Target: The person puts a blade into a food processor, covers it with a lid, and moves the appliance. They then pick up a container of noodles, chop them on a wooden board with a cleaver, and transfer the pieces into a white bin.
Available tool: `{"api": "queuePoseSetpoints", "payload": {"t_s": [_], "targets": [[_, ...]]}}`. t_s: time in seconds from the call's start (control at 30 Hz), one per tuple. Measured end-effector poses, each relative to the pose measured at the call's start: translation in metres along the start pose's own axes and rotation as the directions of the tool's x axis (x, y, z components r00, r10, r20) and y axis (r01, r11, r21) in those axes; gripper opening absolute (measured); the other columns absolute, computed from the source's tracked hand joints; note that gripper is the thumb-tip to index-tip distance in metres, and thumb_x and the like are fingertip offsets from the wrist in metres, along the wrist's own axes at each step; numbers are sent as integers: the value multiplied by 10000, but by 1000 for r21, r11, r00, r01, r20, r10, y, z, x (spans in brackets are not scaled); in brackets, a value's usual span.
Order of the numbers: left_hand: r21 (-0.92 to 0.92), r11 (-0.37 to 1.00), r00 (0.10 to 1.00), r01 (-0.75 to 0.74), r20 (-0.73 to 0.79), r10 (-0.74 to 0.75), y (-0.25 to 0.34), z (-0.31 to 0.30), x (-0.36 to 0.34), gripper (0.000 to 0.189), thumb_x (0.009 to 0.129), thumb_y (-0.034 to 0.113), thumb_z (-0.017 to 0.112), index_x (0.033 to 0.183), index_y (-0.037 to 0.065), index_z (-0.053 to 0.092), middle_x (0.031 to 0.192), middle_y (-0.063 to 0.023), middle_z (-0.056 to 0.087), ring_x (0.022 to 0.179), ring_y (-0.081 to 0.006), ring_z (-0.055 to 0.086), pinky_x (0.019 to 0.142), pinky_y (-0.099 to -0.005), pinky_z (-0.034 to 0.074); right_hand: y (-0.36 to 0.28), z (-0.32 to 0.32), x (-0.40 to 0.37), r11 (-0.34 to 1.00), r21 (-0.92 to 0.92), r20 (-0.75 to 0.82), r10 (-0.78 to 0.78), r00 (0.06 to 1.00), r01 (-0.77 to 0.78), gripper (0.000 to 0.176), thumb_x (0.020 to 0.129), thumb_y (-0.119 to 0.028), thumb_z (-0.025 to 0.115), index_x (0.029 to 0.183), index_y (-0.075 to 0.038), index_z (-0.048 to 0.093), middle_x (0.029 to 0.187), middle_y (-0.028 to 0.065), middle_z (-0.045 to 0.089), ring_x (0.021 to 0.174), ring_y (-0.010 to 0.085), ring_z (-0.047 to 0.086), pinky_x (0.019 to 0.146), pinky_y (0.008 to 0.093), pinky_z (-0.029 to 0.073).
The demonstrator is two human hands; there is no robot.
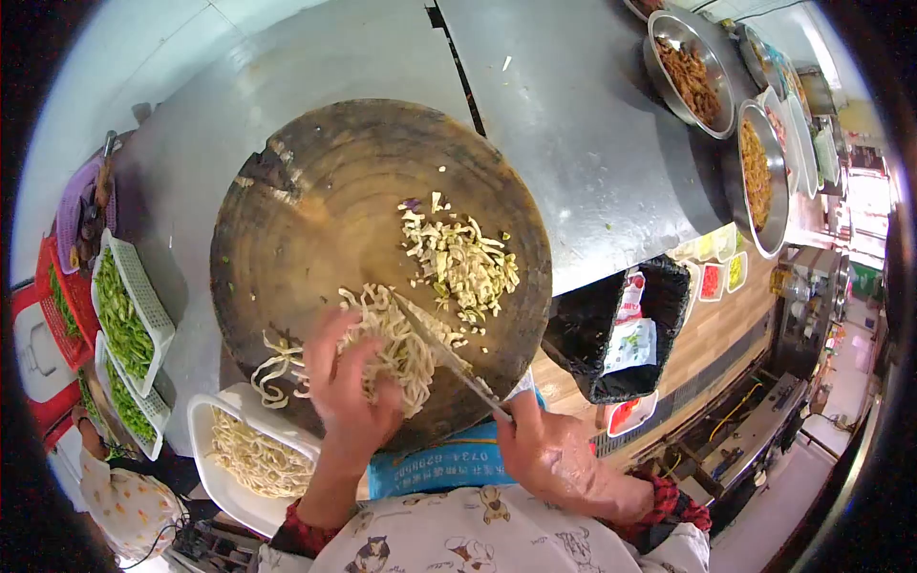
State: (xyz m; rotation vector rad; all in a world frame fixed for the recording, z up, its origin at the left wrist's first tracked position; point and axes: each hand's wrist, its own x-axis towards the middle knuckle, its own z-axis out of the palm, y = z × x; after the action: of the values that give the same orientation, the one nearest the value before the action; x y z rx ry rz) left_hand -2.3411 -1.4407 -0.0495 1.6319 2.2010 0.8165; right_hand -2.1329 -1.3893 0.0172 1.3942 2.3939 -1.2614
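Note:
On the round wooden chopping block (315, 229) lies a heap of pale, noodle-like strips (406, 368), with a pile of short chopped pieces (468, 258) to its upper right. My right hand (544, 449) is wrapped round the handle of a knife (444, 353), whose blade runs up and left between the strips and the chopped pieces. My left hand (353, 387) is over the left side of the strips, blurred, with its fingers bent and apart. Some loose strips (277, 368) lie left of it.
A white tub of strips (253, 458) stands at the lower left, below baskets of green vegetables (124, 310). Metal bowls of food (688, 76) line the steel counter's right edge. A black-lined bin (611, 334) stands right of the block.

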Motion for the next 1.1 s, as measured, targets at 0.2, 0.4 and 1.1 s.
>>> {"api": "queuePoseSetpoints", "payload": {"t_s": [0.2,0.4,1.1], "targets": [[39,990,991,134,-1,-135,-10,40,-6,402,788,161,585,1157,10,536,1179,-197,521,1073,-392,498,934,-490,380,1,8,0,998,-30,-60,49,997,-51,185,829,-64,581,937,18,456,617,196,574,520,365,594,442,460,451],[-488,798,907,355,-27,-421,-18,63,-39,383,750,196,662,1065,0,567,1102,-194,563,1007,-391,531,865,-458,425,-1,7,-4,990,-64,98,-120,988,127,126,828,-59,538,898,7,456,617,154,544,483,344,567,427,426,461],[-191,971,982,144,-95,-164,-19,63,-27,254,676,107,689,909,24,630,1005,-178,581,929,-394,552,808,-469,456,-19,24,94,934,-321,116,-126,985,157,139,825,-64,531,812,0,408,519,120,545,455,302,596,392,400,469]]}}
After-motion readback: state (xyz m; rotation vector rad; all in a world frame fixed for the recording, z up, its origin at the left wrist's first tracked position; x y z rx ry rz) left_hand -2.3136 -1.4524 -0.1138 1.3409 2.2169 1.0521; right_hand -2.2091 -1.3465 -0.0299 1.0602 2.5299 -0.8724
